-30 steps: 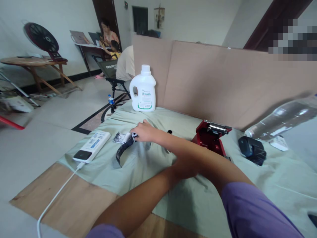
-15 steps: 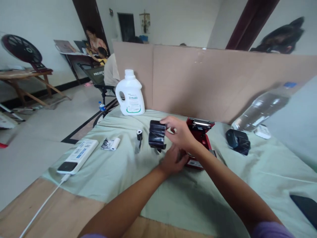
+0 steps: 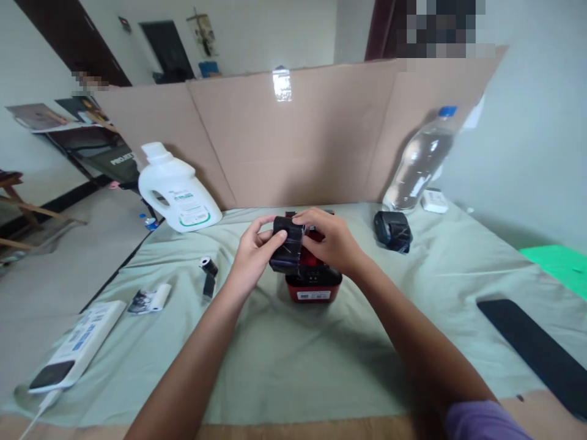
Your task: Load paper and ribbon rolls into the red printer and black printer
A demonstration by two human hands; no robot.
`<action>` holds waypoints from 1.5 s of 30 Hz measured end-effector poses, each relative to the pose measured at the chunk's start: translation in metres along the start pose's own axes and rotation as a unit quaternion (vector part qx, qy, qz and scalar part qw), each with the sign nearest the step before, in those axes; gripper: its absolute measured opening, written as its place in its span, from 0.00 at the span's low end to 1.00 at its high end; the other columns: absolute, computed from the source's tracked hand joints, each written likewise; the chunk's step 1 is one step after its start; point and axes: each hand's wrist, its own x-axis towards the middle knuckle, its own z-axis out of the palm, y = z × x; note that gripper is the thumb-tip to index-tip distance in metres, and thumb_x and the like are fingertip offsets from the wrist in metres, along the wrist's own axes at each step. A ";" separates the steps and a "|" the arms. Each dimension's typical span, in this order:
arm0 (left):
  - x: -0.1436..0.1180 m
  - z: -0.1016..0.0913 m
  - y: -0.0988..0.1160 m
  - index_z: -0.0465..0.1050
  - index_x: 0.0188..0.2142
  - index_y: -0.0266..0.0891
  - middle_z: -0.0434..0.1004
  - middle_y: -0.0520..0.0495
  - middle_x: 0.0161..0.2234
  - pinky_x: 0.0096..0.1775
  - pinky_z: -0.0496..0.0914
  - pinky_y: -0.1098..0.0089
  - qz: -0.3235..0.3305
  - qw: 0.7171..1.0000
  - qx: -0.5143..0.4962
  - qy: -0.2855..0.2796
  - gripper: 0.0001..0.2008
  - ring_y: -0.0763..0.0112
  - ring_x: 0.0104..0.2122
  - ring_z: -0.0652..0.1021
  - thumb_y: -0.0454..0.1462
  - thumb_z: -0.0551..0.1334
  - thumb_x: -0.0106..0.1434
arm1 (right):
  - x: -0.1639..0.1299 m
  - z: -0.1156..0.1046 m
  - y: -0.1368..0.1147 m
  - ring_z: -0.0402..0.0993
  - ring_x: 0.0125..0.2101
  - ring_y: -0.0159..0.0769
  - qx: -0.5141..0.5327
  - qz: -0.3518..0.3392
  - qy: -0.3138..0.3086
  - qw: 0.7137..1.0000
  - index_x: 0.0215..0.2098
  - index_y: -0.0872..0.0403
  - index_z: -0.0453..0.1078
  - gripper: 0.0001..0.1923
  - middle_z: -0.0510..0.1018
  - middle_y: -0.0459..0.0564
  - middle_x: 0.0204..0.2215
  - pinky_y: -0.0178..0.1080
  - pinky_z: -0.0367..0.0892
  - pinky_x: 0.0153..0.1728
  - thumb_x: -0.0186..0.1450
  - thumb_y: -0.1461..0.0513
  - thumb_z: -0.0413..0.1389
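Pinching black bundle by red box with my left hand and right hand; next likely needs steady grip.

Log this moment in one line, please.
left hand: holding black pack | right hand: holding black pack | black pack: partly hiding red box | on cloth: black roll, white roll
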 end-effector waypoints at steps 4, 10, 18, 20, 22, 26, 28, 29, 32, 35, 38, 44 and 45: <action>0.004 0.016 0.002 0.68 0.46 0.38 0.82 0.50 0.28 0.33 0.74 0.70 -0.011 0.999 -0.011 0.029 0.27 0.67 0.27 0.81 0.45 0.74 0.51 | -0.001 -0.015 -0.006 0.78 0.36 0.35 0.082 0.118 -0.082 0.986 0.47 0.51 0.73 0.17 0.81 0.48 0.40 0.36 0.72 0.35 0.60 0.67 0.57; -0.018 0.025 0.005 0.60 0.61 0.40 0.83 0.49 0.32 0.33 0.75 0.70 -0.050 0.999 -0.016 0.015 0.39 0.68 0.28 0.82 0.43 0.73 0.54 | -0.001 -0.016 -0.003 0.77 0.32 0.33 0.141 0.232 -0.058 0.961 0.41 0.53 0.71 0.11 0.80 0.49 0.40 0.37 0.72 0.34 0.60 0.63 0.60; -0.051 0.025 0.026 0.46 0.72 0.43 0.80 0.51 0.29 0.28 0.71 0.73 -0.194 0.966 0.049 -0.164 0.47 0.67 0.29 0.81 0.39 0.69 0.59 | -0.009 -0.028 0.004 0.77 0.37 0.40 -0.139 0.288 -0.178 0.931 0.44 0.52 0.78 0.15 0.82 0.51 0.39 0.40 0.68 0.39 0.60 0.69 0.57; -0.051 0.025 0.022 0.46 0.72 0.43 0.78 0.53 0.27 0.24 0.69 0.74 -0.221 0.953 0.083 -0.187 0.46 0.69 0.25 0.79 0.39 0.68 0.60 | -0.013 -0.021 0.008 0.76 0.40 0.42 -0.217 0.296 -0.200 0.909 0.45 0.52 0.79 0.17 0.82 0.52 0.39 0.40 0.67 0.41 0.61 0.69 0.57; -0.049 0.025 0.017 0.44 0.72 0.42 0.77 0.53 0.25 0.23 0.69 0.74 -0.242 0.942 0.111 -0.204 0.46 0.69 0.24 0.79 0.38 0.67 0.61 | -0.017 -0.011 0.015 0.75 0.42 0.43 -0.253 0.298 -0.200 0.898 0.47 0.51 0.79 0.18 0.81 0.53 0.41 0.40 0.66 0.43 0.61 0.68 0.56; -0.043 0.021 0.004 0.43 0.73 0.40 0.79 0.52 0.24 0.22 0.70 0.73 -0.261 0.933 0.137 -0.206 0.46 0.65 0.23 0.80 0.38 0.67 0.61 | -0.024 0.006 0.035 0.74 0.43 0.44 -0.254 0.251 -0.179 0.917 0.43 0.50 0.80 0.16 0.81 0.55 0.37 0.41 0.67 0.43 0.59 0.68 0.59; -0.042 0.018 -0.002 0.44 0.72 0.40 0.79 0.51 0.24 0.23 0.71 0.71 -0.261 0.935 0.137 -0.196 0.47 0.64 0.23 0.81 0.39 0.67 0.61 | -0.028 0.011 0.043 0.73 0.43 0.49 -0.265 0.231 -0.172 0.920 0.40 0.51 0.81 0.15 0.80 0.56 0.33 0.44 0.68 0.42 0.57 0.69 0.60; -0.041 0.016 -0.005 0.45 0.72 0.41 0.79 0.50 0.24 0.23 0.71 0.71 -0.258 0.937 0.134 -0.192 0.47 0.63 0.23 0.81 0.40 0.68 0.60 | -0.030 0.013 0.047 0.73 0.44 0.51 -0.273 0.222 -0.171 0.920 0.38 0.51 0.81 0.15 0.80 0.57 0.31 0.45 0.68 0.41 0.56 0.70 0.60; -0.040 0.013 -0.012 0.47 0.72 0.40 0.80 0.50 0.24 0.22 0.71 0.71 -0.251 0.942 0.118 -0.189 0.48 0.62 0.22 0.81 0.41 0.70 0.59 | -0.033 0.013 0.054 0.73 0.43 0.52 -0.283 0.200 -0.160 0.924 0.34 0.49 0.80 0.12 0.81 0.56 0.28 0.46 0.68 0.39 0.54 0.69 0.63; -0.040 0.012 -0.013 0.47 0.72 0.40 0.80 0.50 0.24 0.22 0.71 0.70 -0.244 0.943 0.118 -0.192 0.48 0.62 0.21 0.81 0.42 0.70 0.58 | -0.030 0.002 0.053 0.73 0.35 0.45 -0.247 0.209 -0.137 0.936 0.30 0.49 0.79 0.05 0.80 0.52 0.25 0.43 0.67 0.37 0.56 0.65 0.64; -0.040 0.011 -0.010 0.47 0.72 0.40 0.80 0.49 0.25 0.23 0.70 0.70 -0.241 0.939 0.142 -0.200 0.47 0.62 0.22 0.81 0.42 0.69 0.59 | -0.023 -0.016 0.047 0.72 0.29 0.40 -0.214 0.270 -0.094 0.934 0.28 0.51 0.78 0.04 0.80 0.51 0.26 0.42 0.67 0.36 0.60 0.62 0.60; -0.041 0.011 -0.005 0.58 0.61 0.41 0.80 0.51 0.25 0.25 0.68 0.71 -0.236 0.926 0.184 -0.230 0.31 0.64 0.24 0.80 0.44 0.65 0.62 | -0.007 -0.026 0.054 0.75 0.33 0.39 -0.096 0.316 0.073 0.941 0.47 0.55 0.75 0.16 0.81 0.55 0.43 0.45 0.69 0.41 0.63 0.57 0.56; -0.041 0.012 -0.005 0.60 0.55 0.41 0.79 0.51 0.25 0.25 0.68 0.71 -0.237 0.924 0.186 -0.235 0.25 0.65 0.24 0.80 0.44 0.65 0.62 | -0.006 -0.025 0.057 0.75 0.33 0.38 -0.050 0.311 0.077 0.946 0.44 0.55 0.75 0.15 0.82 0.53 0.40 0.44 0.69 0.41 0.64 0.56 0.55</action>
